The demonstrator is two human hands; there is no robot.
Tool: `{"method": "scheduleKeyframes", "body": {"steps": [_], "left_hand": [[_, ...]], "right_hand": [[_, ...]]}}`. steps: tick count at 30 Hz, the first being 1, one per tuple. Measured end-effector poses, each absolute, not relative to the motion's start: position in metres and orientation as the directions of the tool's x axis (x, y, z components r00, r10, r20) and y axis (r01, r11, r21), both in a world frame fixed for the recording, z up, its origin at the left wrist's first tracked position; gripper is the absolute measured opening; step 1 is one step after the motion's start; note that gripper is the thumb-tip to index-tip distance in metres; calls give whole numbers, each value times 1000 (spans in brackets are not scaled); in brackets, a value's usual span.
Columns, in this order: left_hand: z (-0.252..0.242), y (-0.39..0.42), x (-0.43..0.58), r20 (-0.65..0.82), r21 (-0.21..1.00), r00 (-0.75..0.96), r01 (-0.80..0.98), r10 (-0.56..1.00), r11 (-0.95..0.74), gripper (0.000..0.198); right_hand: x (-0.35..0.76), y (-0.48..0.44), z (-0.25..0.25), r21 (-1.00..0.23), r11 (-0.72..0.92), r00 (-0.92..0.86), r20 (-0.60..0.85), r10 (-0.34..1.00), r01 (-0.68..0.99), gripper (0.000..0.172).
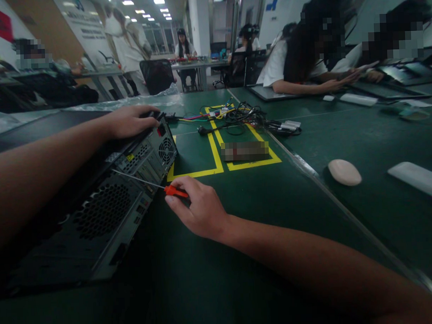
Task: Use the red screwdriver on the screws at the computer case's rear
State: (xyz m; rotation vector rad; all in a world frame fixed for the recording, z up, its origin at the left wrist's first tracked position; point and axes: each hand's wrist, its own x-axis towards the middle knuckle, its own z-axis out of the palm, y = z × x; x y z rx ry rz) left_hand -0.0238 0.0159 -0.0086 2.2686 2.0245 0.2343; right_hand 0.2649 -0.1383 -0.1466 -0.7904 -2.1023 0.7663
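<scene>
A black and grey desktop computer case (109,260) lies at the left with its rear panel facing me. My left hand (134,121) holds its upper rear corner, thumb along the panel's edge and fingers over the top. My right hand (199,207) is closed around the orange handle of a screwdriver (176,191). The thin shaft points left, and its tip meets the rear panel near the upper edge, above the large honeycomb vent (104,211). Whether a screw sits under the tip is too small to tell. A small round fan grille (166,149) shows at the panel's far end.
Beyond the case lie a tangle of cables (244,114) and a blurred-out dark box (244,151) within yellow tape marks (198,173). A pale rounded object (344,171) and a white bar (420,181) rest at the right. Other people sit at the far tables.
</scene>
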Motion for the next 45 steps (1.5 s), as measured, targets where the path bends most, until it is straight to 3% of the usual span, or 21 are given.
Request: {"method": "scheduleKeyframes", "body": {"steps": [16, 23, 45], "left_hand": [[-8, 14, -21, 56, 150, 97, 983, 994, -105, 96], [-10, 16, -25, 66, 181, 116, 975, 991, -126, 100], [-10, 17, -26, 68, 170, 120, 977, 991, -130, 93]], "right_hand": [[266, -140, -145, -768, 601, -529, 424, 736, 221, 43], [263, -137, -149, -767, 616, -548, 443, 710, 179, 18], [264, -138, -149, -773, 602, -548, 420, 724, 202, 20]]}}
